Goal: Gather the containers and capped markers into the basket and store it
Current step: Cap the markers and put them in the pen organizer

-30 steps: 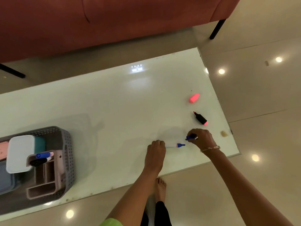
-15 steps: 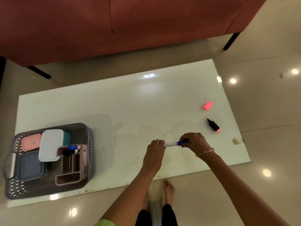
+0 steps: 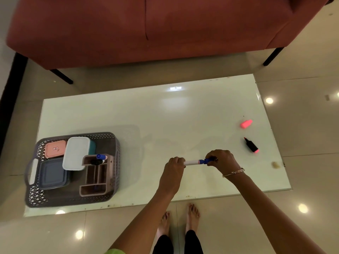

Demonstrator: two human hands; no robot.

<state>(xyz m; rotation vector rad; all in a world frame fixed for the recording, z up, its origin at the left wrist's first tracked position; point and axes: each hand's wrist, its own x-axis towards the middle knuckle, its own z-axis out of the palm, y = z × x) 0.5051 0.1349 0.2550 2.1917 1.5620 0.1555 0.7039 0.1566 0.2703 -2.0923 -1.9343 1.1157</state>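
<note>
A white marker [image 3: 191, 162] is held level above the table between both hands. My left hand [image 3: 173, 167] grips its white barrel. My right hand [image 3: 220, 160] is closed on the blue cap [image 3: 207, 160] at the marker's blue end. On the left stands the grey basket [image 3: 113, 143], holding a pink container [image 3: 55, 148], a white-lidded teal container [image 3: 76, 153], a blue-grey container [image 3: 52, 174] and a brown organiser [image 3: 95, 177] with a blue-capped marker [image 3: 101, 157] in it. A black highlighter [image 3: 251, 145], uncapped, and its pink cap [image 3: 246, 123] lie apart at the right.
The white glossy table [image 3: 156, 116] sits low over a shiny tiled floor. A red sofa [image 3: 146, 28] stands behind it on black legs. A small tan scrap [image 3: 275, 165] lies near the table's right edge. My bare feet [image 3: 179, 220] stand at the near edge.
Both hands lifted the marker and its blue cap off the table and brought them together end to end. The camera view pulled back and shifted left, showing the whole basket.
</note>
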